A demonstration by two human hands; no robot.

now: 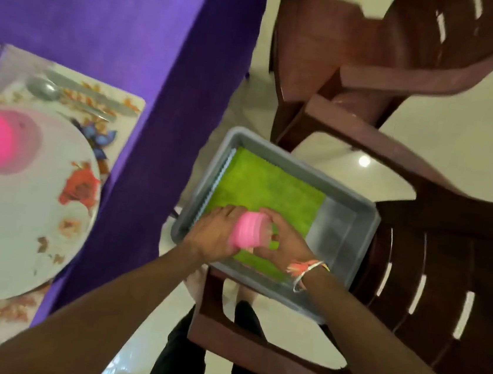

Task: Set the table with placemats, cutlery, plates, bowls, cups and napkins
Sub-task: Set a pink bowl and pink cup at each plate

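We hold a pink cup (248, 230) between both hands just above a grey tray (354, 230). Our left hand (212, 233) curls round its left side and our right hand (289, 244) grips its right side. Its ridges may mean several cups stacked, but we cannot tell.

The tray sits on the seat of a brown chair (434, 254), its near corner past the seat's front edge. A green cloth (263, 185) covers most of the tray floor, leaving a bare strip along the right wall.

A narrow gap of floor separates the tray from the hanging purple edge of the table (129, 19). There a placemat (122, 129) lies close to the table's edge, carrying a flowered plate (20, 222), a spoon (42, 89) and a knife (95, 97). A second chair (377, 48) stands just beyond the tray.
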